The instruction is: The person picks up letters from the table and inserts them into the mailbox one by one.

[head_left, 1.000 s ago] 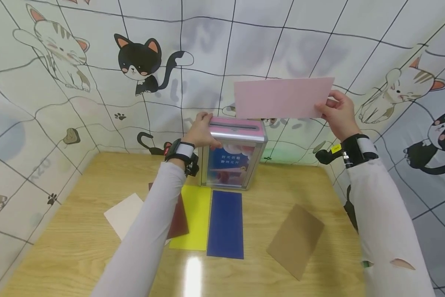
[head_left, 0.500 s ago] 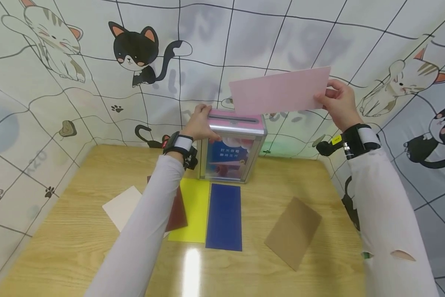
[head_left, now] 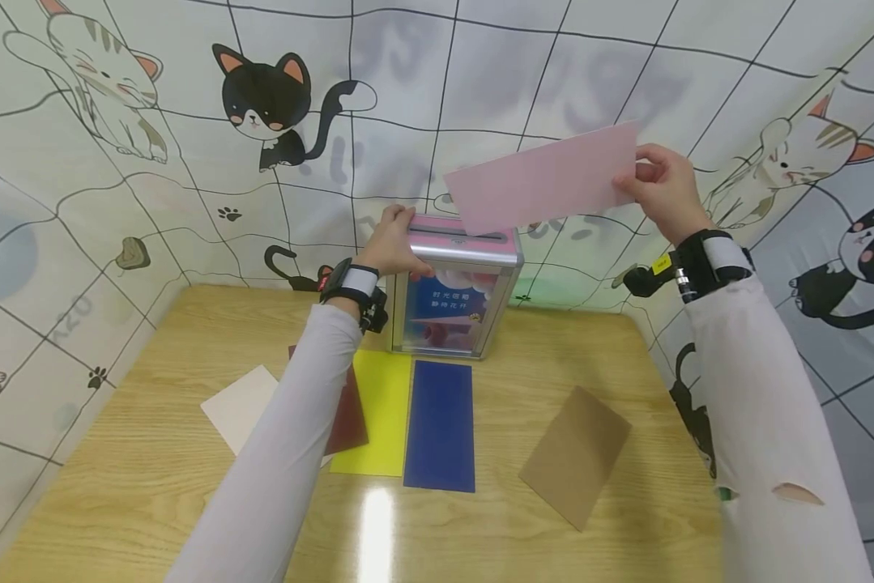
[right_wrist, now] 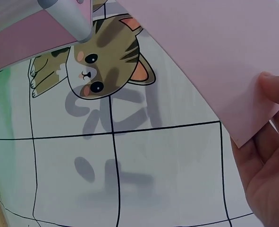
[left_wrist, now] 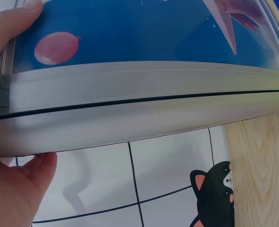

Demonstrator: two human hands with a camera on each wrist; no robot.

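Observation:
A silver box with a pink slotted lid stands at the back of the wooden table. My left hand grips the box's top left corner; in the left wrist view its fingers curl round the metal edge. My right hand pinches the right end of a pink card, held in the air and tilted, its lower left corner just above the lid's slot. The right wrist view shows the pink card under my thumb.
Flat on the table in front of the box lie a yellow card, a dark blue card, a maroon card, a cream card and a brown card. Cat-print cloth walls close in three sides.
The pink card has tilted, its left end dipping toward the lid's slot while my right hand rose slightly. My left hand has stayed on the box.

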